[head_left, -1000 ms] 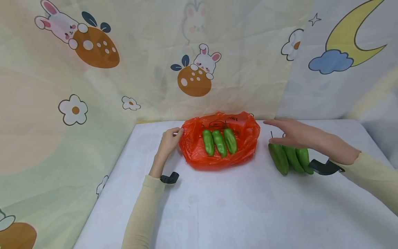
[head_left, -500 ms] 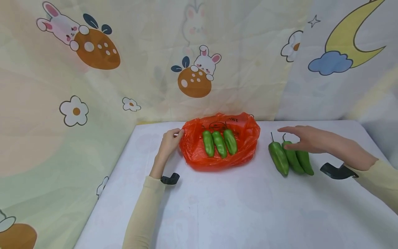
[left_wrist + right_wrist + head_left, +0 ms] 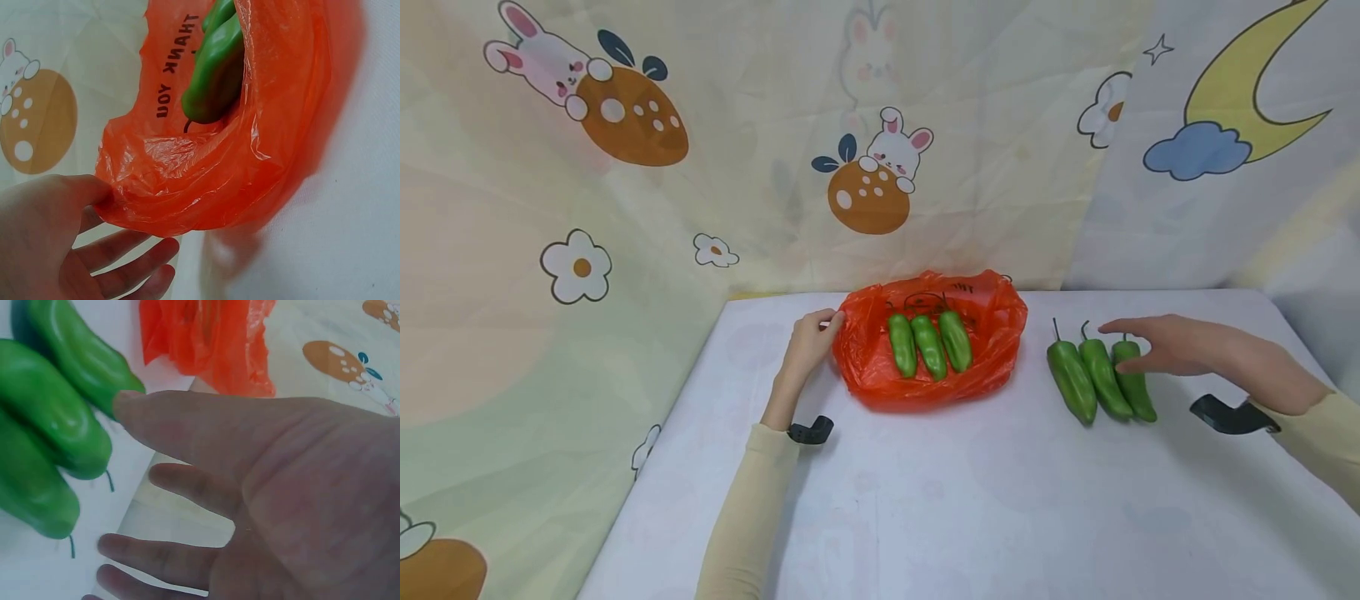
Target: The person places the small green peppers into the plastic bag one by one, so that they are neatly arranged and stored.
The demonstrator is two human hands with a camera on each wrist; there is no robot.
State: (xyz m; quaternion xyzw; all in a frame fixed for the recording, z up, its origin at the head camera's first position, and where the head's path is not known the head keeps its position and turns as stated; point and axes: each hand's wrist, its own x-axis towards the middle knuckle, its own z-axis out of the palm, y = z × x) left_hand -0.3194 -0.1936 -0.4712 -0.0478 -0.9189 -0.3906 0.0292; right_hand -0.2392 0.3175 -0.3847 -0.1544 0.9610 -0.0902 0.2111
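My left hand (image 3: 808, 342) pinches the left edge of a red plastic bag (image 3: 868, 393) between thumb and finger. The other fingers lie loosely below the edge in the left wrist view. Inside the opened bag, three green peppers (image 3: 929, 347) lie side by side; one pepper (image 3: 215, 78) shows close up beside the printed "THANK YOU". To the bag's right, another three green peppers (image 3: 1071, 383) rest on the table, stems pointing away. My right hand (image 3: 1183, 346) hovers over the rightmost pepper (image 3: 1137, 396) with fingers extended and spread, holding nothing. Its thumb overlaps that pepper in the head view.
The white table (image 3: 955, 500) reaches back to a fabric curtain (image 3: 760, 167) printed with rabbits and flowers, just behind the bag. Curtain also borders the table on the left. A dark wrist camera (image 3: 1232, 415) sits on the right wrist, another on the left.
My right hand has moved right, away from the bag and across the loose peppers, uncovering the two left ones. My left hand and the bag stay in place.
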